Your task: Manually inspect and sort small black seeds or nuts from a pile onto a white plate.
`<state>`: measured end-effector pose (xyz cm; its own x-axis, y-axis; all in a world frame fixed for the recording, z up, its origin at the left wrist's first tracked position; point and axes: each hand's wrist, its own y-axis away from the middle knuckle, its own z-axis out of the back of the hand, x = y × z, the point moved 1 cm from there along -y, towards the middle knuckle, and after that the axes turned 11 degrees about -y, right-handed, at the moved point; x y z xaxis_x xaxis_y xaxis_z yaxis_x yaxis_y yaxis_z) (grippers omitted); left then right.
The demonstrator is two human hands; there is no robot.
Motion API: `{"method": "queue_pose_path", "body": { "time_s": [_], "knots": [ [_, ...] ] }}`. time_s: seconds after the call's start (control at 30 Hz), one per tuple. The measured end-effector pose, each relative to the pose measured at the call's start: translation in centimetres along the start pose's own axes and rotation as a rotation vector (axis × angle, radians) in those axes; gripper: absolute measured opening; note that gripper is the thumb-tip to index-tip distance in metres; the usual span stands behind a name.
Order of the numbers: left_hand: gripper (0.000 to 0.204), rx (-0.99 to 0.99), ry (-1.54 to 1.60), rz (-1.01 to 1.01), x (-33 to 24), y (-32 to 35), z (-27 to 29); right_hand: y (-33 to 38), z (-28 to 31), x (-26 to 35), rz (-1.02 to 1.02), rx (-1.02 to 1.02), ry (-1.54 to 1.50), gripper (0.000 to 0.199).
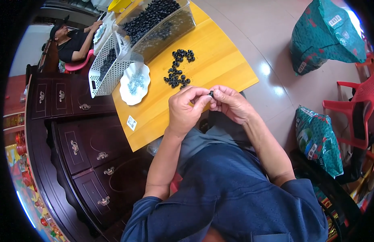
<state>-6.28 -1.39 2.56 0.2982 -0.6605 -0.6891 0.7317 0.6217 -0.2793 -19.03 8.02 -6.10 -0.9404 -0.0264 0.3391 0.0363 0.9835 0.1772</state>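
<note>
From my feed, left hand (186, 109) and right hand (231, 103) both pinch one small black ring (211, 94) in a tight grip. Looks mid-fitting; next needs fine fingertip alignment, I'd guess.

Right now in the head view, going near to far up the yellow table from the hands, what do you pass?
Both hands pinching a small black ring → loose pile of black rings → clear bin of black rings.

Small black ring (211, 93) in both hands' grip (186, 105) (231, 104) above yellow table (219, 60).
</note>
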Motion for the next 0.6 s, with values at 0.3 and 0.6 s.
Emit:
{"method": "queue_pose_path", "body": {
  "time_s": [0.3, 0.6],
  "knots": [
    [0.011, 0.008, 0.142, 0.085, 0.3, 0.5, 0.1, 0.2, -0.6, 0.1, 0.014, -0.008, 0.056, 0.023],
    [0.013, 0.083, 0.236, 0.266, 0.9, 0.7, 0.5, 0.2, -0.7, 0.0, 0.002, 0.007, 0.070, 0.025]
  ]
}}
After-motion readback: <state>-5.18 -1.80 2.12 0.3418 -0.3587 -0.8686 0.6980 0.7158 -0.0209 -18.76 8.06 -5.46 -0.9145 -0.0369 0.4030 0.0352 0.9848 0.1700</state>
